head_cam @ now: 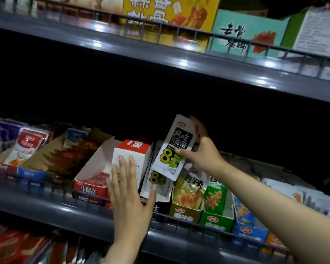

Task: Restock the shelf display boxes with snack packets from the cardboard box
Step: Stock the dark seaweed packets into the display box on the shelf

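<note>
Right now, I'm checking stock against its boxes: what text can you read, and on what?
"风吃海带" and a large "8": white packet, held by the right hand.
"8": second packet in the display box under it.
"蒜香": yellow box on the top shelf.
"去骨": teal box right of it.
Other print on packets and boxes: too blurred to read.

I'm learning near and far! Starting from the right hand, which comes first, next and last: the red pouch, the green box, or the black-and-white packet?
1. Black-and-white packet, pinched in the right hand.
2. Green box, just below the hand.
3. Red pouch, far off to the left.
</note>
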Tool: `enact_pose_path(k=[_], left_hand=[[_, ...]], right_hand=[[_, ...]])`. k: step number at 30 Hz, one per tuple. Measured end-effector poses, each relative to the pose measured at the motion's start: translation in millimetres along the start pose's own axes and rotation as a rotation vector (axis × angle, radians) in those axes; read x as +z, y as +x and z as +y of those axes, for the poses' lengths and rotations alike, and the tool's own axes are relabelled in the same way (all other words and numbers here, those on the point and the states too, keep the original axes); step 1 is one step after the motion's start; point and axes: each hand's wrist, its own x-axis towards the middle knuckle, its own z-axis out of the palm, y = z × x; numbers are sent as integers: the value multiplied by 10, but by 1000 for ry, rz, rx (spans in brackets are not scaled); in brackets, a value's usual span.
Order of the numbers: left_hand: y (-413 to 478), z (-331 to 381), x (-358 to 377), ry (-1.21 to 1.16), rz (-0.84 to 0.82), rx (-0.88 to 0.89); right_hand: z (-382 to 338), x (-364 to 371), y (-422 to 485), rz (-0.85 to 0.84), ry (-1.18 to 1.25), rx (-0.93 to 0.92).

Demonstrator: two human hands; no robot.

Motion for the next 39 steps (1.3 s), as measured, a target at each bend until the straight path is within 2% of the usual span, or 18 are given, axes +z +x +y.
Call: enact_pose_path(k=[4,9,16,20,25,31,35,39], left_hand=[[7,-26,34,38,2,15],[-1,9,21,1,-9,12],[-1,7,23,9,-8,24],[-11,-5,23,3,-15,30],[-24,-24,17,4,-3,28],[-24,10,-1,14,2,27],[-13,30,-72,25,-27,24],[-58,168,-211,8,-73,43]], right_hand=[[125,189,151,-26,-112,-43],[316,370,254,-97,-228,-7],[416,531,333,-36,-425,50],[473,569,315,-53,-677,23],[404,582,293,-125,-832,-16],[336,523,264,-150,-803,7],[247,347,113,-159,-649,-43],[88,33,-332,-169,-519,16]])
